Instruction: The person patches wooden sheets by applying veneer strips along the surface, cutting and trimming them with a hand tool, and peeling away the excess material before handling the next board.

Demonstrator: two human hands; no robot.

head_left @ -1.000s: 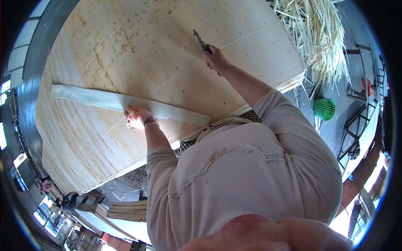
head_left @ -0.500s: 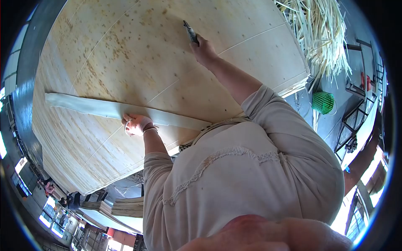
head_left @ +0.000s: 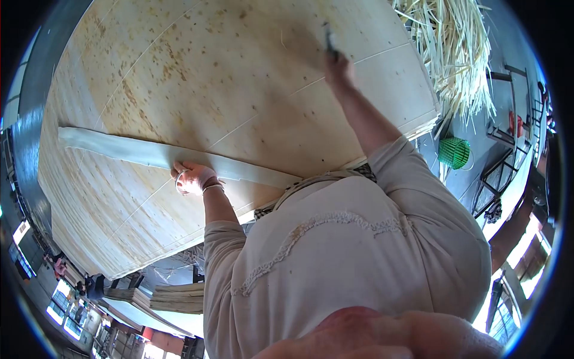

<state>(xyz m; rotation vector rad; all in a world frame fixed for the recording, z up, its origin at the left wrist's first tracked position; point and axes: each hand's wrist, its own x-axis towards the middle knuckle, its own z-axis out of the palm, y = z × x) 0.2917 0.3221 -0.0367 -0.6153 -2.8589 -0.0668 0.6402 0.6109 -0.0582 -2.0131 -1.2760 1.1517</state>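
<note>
Dark blurred tool (head_left: 329, 42) in clenched right hand (head_left: 339, 68), grip of left hand (head_left: 195, 178) at pale strip (head_left: 119, 146) unclear

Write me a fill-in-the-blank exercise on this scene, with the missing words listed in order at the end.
The ____ hand is at the edge of the long pale strip. The slim tool is held in the ____ hand. The basket is coloured ____.

Missing words: left; right; green.

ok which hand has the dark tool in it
The right hand, farther out over the sheets, gripping the tool; the left hand is at the edge of the pale strip, no tool visible.
</note>
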